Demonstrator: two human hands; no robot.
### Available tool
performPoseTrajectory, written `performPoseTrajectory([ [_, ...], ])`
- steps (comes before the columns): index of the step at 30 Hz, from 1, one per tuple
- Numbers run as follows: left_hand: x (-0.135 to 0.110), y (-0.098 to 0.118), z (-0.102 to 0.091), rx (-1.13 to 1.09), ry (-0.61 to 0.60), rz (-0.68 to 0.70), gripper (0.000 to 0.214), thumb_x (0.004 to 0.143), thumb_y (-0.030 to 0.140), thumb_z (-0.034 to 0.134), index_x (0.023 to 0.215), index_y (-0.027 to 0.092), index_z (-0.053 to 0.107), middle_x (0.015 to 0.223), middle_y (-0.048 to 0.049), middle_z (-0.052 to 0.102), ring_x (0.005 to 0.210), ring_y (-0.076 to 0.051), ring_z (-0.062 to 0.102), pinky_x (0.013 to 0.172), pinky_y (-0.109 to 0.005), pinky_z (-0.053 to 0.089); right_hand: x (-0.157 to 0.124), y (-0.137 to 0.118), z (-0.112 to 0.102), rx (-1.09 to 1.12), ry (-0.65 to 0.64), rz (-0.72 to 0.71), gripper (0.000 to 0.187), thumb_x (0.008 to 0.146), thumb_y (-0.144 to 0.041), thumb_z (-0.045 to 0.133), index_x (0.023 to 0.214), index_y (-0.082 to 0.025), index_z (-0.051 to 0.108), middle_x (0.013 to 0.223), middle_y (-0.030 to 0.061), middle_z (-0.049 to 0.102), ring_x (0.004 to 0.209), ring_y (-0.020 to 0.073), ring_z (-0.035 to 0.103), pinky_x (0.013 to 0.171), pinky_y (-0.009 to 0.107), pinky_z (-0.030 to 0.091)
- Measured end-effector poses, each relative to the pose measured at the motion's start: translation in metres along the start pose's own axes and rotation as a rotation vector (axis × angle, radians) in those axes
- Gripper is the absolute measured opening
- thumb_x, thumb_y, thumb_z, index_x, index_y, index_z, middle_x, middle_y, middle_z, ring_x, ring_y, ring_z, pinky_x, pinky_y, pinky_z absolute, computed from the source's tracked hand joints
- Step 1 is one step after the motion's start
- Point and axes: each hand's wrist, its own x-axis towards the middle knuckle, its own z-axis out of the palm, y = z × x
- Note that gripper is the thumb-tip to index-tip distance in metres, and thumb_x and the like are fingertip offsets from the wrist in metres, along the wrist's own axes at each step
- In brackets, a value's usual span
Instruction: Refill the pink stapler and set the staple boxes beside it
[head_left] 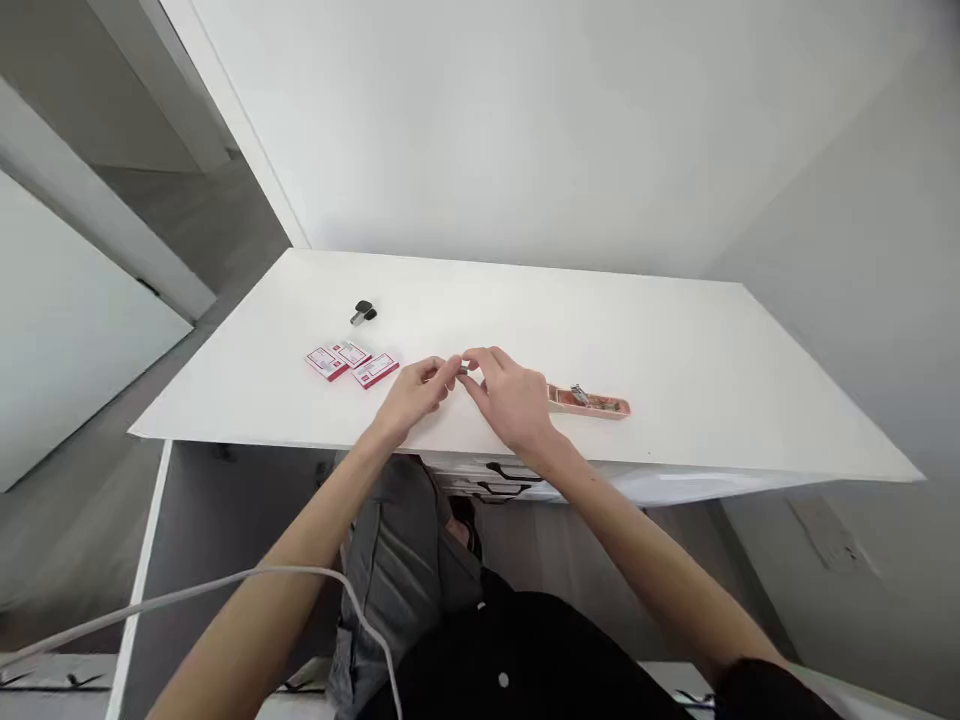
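My left hand (420,392) and my right hand (514,398) meet over the white tabletop, near its front middle. Between their fingertips is a small grey metallic piece (463,370); it is too small to make out its kind. Fingers of both hands are pinched closed at it. Just right of my right hand lies a long, narrow pinkish-orange tray-like object (600,404) with metal bits in it, its left end hidden behind the hand. Left of my left hand lie three small white and red boxes (376,370), flat and close together.
A small black and silver object (364,312) lies behind the boxes on the white tabletop (660,340). A white wall (525,130) rises along the back edge. Drawers with dark handles (504,490) are below the front edge. A white cable (247,573) crosses at lower left.
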Motion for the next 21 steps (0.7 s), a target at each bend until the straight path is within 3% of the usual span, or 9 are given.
performPoseTrajectory([
  [7,-0.002,0.009,0.008,0.069,0.018,0.016,0.056,0.095,0.072,0.060,0.074,0.020,0.054,0.068,0.0017,0.049,0.059,-0.011,0.041,0.054,-0.026,0.033,-0.002,0.017,0.008,0.044,0.107,-0.082,0.027,0.113,-0.041,0.052,0.123,-0.025,0.072,0.119,0.0049,0.080,0.085,0.0178,0.077,0.058,0.029,0.038],
  [11,-0.002,0.012,0.019,0.291,0.070,0.183,0.052,0.102,0.067,0.051,0.080,0.021,0.061,0.074,-0.0011,0.063,0.068,-0.015,0.054,0.064,-0.029,0.044,-0.014,0.036,0.002,0.160,0.234,-0.167,0.025,0.113,-0.039,0.053,0.116,-0.025,0.073,0.111,0.0035,0.082,0.085,0.0158,0.078,0.059,0.027,0.044],
  [17,0.005,0.008,0.049,0.526,0.137,0.536,0.030,0.107,0.047,0.052,0.109,0.021,0.066,0.113,-0.0073,0.074,0.100,-0.021,0.066,0.093,-0.037,0.054,-0.041,0.076,-0.029,0.318,0.473,-0.152,0.020,0.109,-0.040,0.060,0.110,-0.025,0.074,0.100,0.0041,0.082,0.080,0.0166,0.078,0.060,0.028,0.054],
  [21,0.012,-0.001,0.058,0.812,-0.018,0.790,0.036,0.108,0.041,0.051,0.139,0.024,0.059,0.155,-0.0113,0.058,0.147,-0.030,0.047,0.120,-0.051,0.041,-0.060,0.111,-0.046,0.335,0.543,0.021,0.019,0.105,-0.042,0.065,0.106,-0.026,0.075,0.101,0.0051,0.081,0.084,0.0200,0.077,0.064,0.031,0.058],
])
